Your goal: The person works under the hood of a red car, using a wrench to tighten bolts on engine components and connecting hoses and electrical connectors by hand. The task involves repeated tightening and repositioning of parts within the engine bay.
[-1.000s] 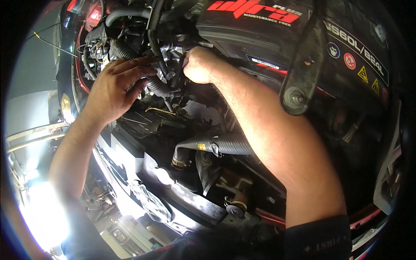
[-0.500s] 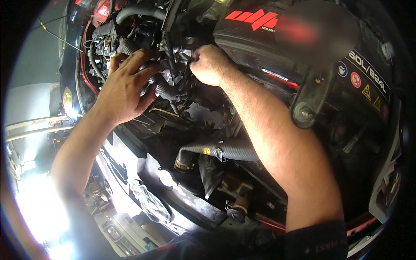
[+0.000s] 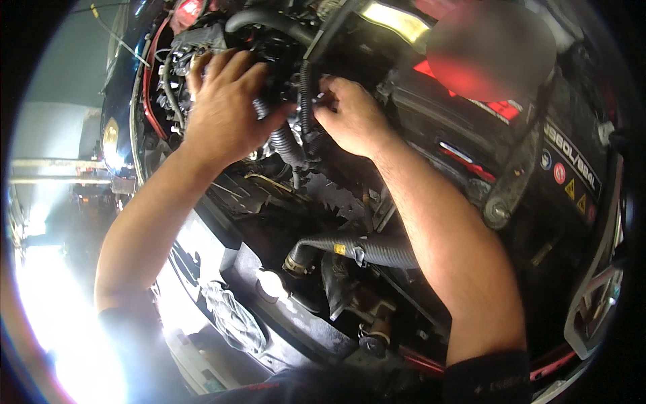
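Note:
In the engine bay, my left hand (image 3: 225, 111) lies over the wiring with its fingers spread, its thumb crossing a thick black corrugated conduit (image 3: 287, 146). It does not appear to grip anything. Just right of a thinner upright corrugated conduit (image 3: 306, 91) is my right hand (image 3: 353, 116), fingers curled and thumb drawn toward the forefinger. Whatever sits between those fingertips is too dark and small to make out. Below both hands, the thick conduit runs down to a dark bundle of wiring.
To the right stands a black battery (image 3: 431, 108) with red markings, held by a metal bracket (image 3: 508, 192). A ribbed black radiator hose (image 3: 387, 252) crosses below my right forearm. A crumpled clear plastic bag (image 3: 232, 320) lies at the front edge. A smooth hose (image 3: 266, 20) arches at the top.
The view has shifted, so the engine bay sits lower and farther right. My left hand has loosened from around the thick conduit and its fingers have spread. My right hand stays near the thinner conduit.

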`<state>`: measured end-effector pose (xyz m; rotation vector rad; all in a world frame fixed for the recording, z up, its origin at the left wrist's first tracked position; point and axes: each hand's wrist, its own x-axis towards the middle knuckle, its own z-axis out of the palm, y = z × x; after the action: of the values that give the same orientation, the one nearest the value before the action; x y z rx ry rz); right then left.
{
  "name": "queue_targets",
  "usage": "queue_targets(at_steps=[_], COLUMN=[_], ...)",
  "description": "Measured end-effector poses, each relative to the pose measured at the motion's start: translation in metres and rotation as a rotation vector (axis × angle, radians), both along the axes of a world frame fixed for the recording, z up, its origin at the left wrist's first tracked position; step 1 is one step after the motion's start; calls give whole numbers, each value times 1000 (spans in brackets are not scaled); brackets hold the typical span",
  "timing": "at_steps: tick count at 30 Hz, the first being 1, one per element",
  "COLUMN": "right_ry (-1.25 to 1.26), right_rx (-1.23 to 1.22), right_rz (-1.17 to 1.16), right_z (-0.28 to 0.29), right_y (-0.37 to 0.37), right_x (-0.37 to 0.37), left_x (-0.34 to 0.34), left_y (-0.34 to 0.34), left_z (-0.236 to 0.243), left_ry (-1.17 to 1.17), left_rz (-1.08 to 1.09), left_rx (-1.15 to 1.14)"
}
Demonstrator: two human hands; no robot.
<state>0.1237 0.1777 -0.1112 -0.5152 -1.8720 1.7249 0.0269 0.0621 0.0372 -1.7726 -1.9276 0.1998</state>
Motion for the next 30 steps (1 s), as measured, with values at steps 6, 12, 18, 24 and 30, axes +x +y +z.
queue_targets(at_steps=[6,12,18,24,30], right_ry=[-12,19,-45,-123,-53], right_rx=[-65,-25,77,78,50], right_rz=[34,29,17,25,32], right_z=[-4,-6,-5,2,0], right_y=[6,6,5,4,4], right_x=[2,2,6,9,7], left_x=[5,-11,-18,-24,-41], left_y=[14,33,43,49,49], left_z=[1,13,12,4,5], left_ry=[-43,-24,-21,142,-61], left_rz=[60,-41,-152,-189,-223], left_rx=[-73,-196,-309,-188,-191])
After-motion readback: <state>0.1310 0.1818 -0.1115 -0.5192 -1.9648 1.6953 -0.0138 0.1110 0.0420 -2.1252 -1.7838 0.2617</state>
